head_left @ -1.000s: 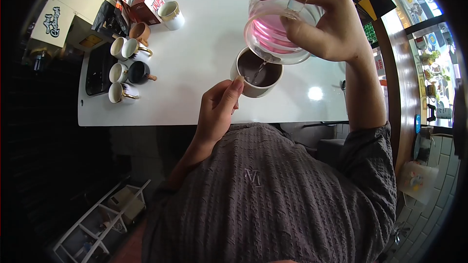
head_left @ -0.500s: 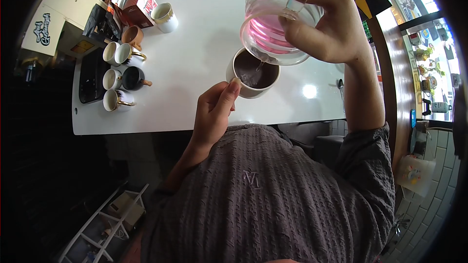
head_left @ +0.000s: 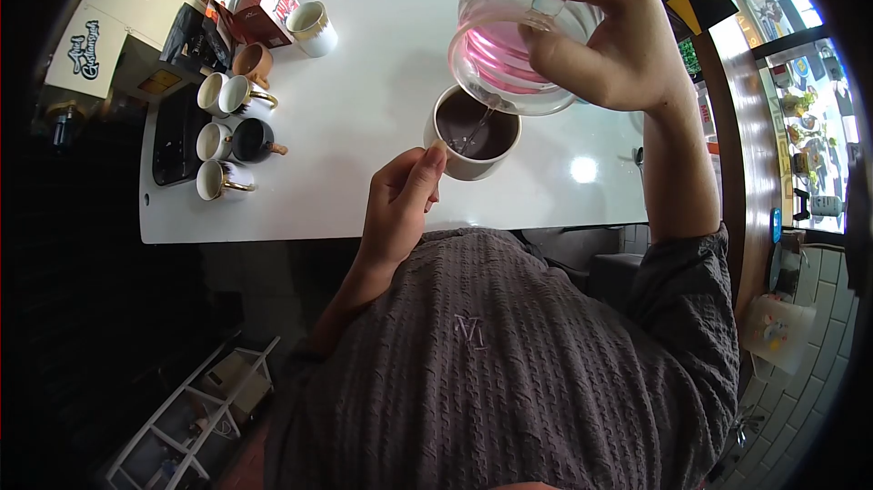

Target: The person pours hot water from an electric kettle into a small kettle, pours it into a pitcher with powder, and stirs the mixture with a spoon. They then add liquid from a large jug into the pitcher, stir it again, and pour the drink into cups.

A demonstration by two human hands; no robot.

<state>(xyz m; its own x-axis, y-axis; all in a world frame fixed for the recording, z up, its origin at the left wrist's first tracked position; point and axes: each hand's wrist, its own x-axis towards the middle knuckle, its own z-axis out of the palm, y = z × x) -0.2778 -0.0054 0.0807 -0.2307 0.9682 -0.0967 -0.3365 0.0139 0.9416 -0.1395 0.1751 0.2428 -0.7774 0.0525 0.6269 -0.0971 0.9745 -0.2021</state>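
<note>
My right hand (head_left: 600,54) grips a clear glass pitcher (head_left: 509,108) with pink liquid inside, its handle loop near the fingers. The pitcher is tilted, and a thin stream runs from its rim into a white mug (head_left: 475,167). Dark brown liquid (head_left: 486,131) lies in the mug, which stands on the white table just below the pitcher. With thumb and curled fingers, my left hand (head_left: 406,195) holds the mug at its left side; the mug's handle is hidden by the fingers.
On the table (head_left: 382,63), several cups stand at the left, among them a black cup (head_left: 255,140) and a brown cup (head_left: 252,63). A white-and-gold mug (head_left: 312,31) stands near a red box (head_left: 265,8). A black tray (head_left: 175,140) lies at the left edge; a spoon (head_left: 639,158) lies at the right.
The stream from the pitcher now looks longer and lands further left in the mug. Both hands keep nearly the same place; the view has shifted slightly.
</note>
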